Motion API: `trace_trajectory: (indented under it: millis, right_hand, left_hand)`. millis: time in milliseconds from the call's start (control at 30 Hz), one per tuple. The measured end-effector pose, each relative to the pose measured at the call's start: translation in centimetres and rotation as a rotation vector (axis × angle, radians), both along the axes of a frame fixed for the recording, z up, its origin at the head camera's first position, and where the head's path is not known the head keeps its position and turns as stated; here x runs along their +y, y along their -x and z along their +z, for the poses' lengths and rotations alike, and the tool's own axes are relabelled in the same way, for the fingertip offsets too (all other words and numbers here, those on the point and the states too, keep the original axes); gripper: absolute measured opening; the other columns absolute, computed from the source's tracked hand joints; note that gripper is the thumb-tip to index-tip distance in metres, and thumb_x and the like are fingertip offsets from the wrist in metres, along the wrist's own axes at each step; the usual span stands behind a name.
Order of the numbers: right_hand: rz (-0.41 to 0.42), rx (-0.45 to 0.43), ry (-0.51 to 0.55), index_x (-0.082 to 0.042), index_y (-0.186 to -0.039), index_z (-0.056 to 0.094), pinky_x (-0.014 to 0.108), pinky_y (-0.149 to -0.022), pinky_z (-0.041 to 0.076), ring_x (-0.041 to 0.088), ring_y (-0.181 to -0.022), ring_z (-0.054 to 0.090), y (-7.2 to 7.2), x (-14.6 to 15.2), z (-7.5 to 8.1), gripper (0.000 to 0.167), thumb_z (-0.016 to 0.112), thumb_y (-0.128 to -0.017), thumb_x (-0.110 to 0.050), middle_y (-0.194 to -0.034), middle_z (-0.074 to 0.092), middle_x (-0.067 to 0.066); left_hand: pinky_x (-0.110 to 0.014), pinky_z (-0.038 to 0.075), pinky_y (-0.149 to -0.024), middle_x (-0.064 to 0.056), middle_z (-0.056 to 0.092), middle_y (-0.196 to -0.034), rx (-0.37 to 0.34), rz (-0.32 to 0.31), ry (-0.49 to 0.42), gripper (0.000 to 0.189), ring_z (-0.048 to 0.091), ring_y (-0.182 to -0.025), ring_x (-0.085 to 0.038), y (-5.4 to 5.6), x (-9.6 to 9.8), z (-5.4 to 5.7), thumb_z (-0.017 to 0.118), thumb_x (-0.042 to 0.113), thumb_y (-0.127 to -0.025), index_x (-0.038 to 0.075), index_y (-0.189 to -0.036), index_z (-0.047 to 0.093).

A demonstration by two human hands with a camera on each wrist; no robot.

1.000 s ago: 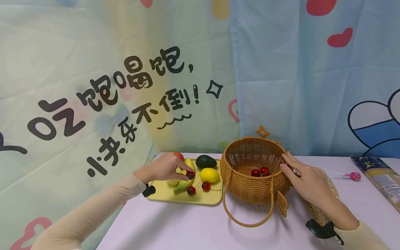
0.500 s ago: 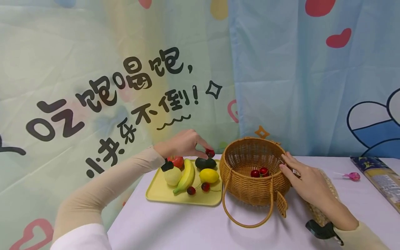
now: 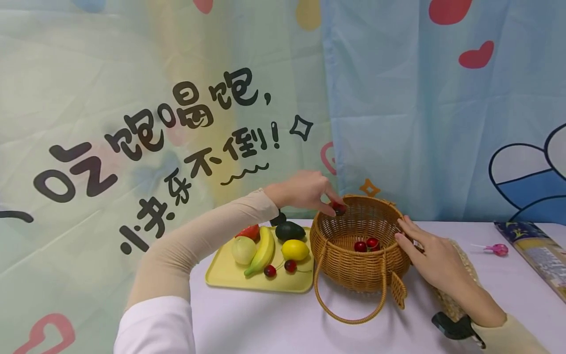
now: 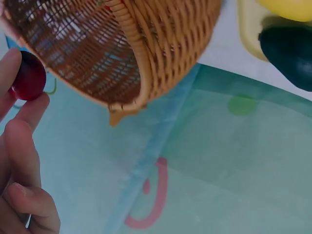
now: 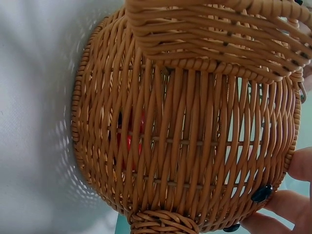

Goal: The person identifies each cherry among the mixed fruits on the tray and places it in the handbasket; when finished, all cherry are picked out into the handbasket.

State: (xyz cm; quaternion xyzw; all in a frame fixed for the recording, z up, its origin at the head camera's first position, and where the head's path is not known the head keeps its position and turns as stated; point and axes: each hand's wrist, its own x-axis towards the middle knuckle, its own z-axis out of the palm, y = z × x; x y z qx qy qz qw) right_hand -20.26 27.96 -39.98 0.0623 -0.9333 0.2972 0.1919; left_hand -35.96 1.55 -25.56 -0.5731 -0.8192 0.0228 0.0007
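Note:
My left hand (image 3: 305, 191) pinches a dark red cherry (image 3: 339, 208) between thumb and fingers, over the left back rim of a brown wicker basket (image 3: 360, 273). In the left wrist view the held cherry (image 4: 31, 78) shows beside the basket's mouth. Red cherries (image 3: 373, 243) lie inside the basket. On its right rim rest the fingertips of my right hand (image 3: 442, 258), fingers mostly straight. The right wrist view shows the woven wall (image 5: 190, 126) close up, with red showing through the gaps. Two more cherries (image 3: 270, 271) lie on a yellow tray (image 3: 234, 282) left of the basket.
The tray also bears a banana (image 3: 262, 253), a lemon (image 3: 295, 250), an avocado (image 3: 289, 230), a red apple (image 3: 249, 231) and a pale round fruit (image 3: 243, 250). The basket's handle (image 3: 353, 322) hangs forward. Rightward lie a pink lollipop (image 3: 500, 250) and a printed packet (image 3: 535, 255).
My left hand has lifted the cherry off the tray area and carried it rightward, past the avocado, to above the basket's rim. The right hand has stayed at the basket.

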Motion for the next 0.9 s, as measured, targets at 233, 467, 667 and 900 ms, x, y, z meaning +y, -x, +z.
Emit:
trace_trajectory:
  millis: [233,467,667,900]
  right_hand:
    - [0.001,-0.023,-0.003,-0.003,-0.153,0.045,0.074,-0.1,0.039,0.06,-0.134,0.043,-0.1,0.1,0.1,0.061,0.046,-0.109,-0.045,-0.157,0.041,0.026]
    - [0.006,-0.031,0.006,-0.004,-0.153,0.045,0.074,-0.101,0.039,0.059,-0.135,0.043,-0.2,0.0,0.0,0.062,0.045,-0.109,-0.047,-0.157,0.041,0.026]
    - [0.005,-0.036,0.005,-0.004,-0.154,0.045,0.074,-0.101,0.039,0.059,-0.135,0.043,-0.2,-0.1,0.0,0.061,0.046,-0.108,-0.045,-0.157,0.041,0.025]
    - [0.001,-0.029,-0.002,-0.004,-0.153,0.046,0.073,-0.099,0.041,0.059,-0.134,0.044,0.0,-0.2,0.1,0.061,0.046,-0.108,-0.045,-0.157,0.041,0.026]
  left_hand:
    - [-0.02,0.052,-0.071,0.013,0.078,-0.112,-0.022,-0.064,0.1,0.028,0.069,-0.083,-0.001,1.0,4.0,-1.8,0.077,0.04,-0.092,0.029,-0.118,0.079]
    - [-0.02,0.055,-0.082,0.015,0.078,-0.11,0.001,-0.048,0.212,0.024,0.07,-0.096,0.0,1.1,7.6,-2.9,0.076,0.039,-0.093,0.032,-0.116,0.08]
    - [-0.019,0.054,-0.083,0.016,0.077,-0.112,0.001,-0.037,0.276,0.023,0.069,-0.097,0.001,1.0,9.5,-4.0,0.075,0.038,-0.094,0.033,-0.116,0.079]
    - [-0.018,0.054,-0.085,0.016,0.077,-0.113,-0.105,-0.009,0.324,0.026,0.069,-0.097,0.002,0.7,10.9,-5.4,0.077,0.038,-0.092,0.033,-0.118,0.079]
